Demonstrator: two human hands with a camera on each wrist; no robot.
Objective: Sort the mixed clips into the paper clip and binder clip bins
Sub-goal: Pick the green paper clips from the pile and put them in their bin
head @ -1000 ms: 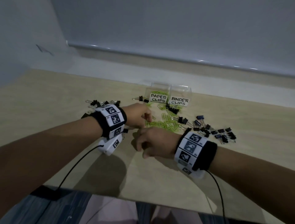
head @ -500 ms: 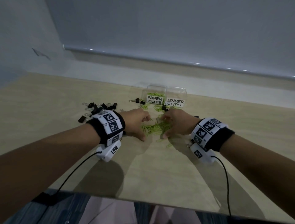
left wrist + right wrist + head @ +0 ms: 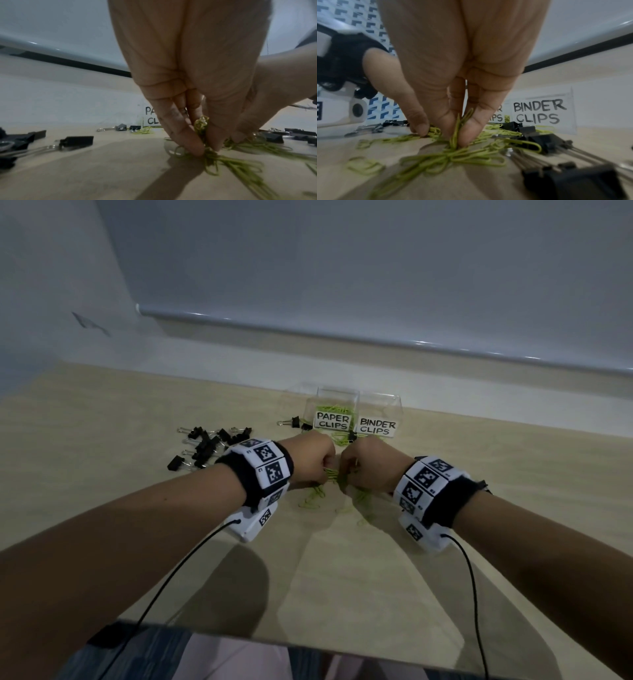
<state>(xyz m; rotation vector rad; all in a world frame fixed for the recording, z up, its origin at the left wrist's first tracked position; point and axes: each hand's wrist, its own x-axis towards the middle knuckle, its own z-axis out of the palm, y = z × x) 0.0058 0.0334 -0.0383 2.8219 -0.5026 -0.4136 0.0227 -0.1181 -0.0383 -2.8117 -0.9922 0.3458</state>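
Observation:
Two clear bins stand side by side at the back of the wooden table, one labelled PAPER CLIPS (image 3: 333, 420) and one labelled BINDER CLIPS (image 3: 376, 426). Green paper clips (image 3: 318, 494) lie in a loose heap in front of them. My left hand (image 3: 313, 460) pinches a bunch of green paper clips (image 3: 203, 129) between thumb and fingers at the table surface. My right hand (image 3: 364, 463) pinches another bunch of green paper clips (image 3: 462, 129) close beside it. The two hands almost touch over the heap.
Black binder clips (image 3: 205, 445) lie scattered left of my left wrist, and one lone binder clip (image 3: 291, 422) sits left of the bins. More black binder clips (image 3: 539, 136) lie right of my right hand. A wall ledge runs behind the bins.
My right hand has moved from the near side up to the paper clip heap. Both hands have closed their fingers on bunches of green clips and drawn together.

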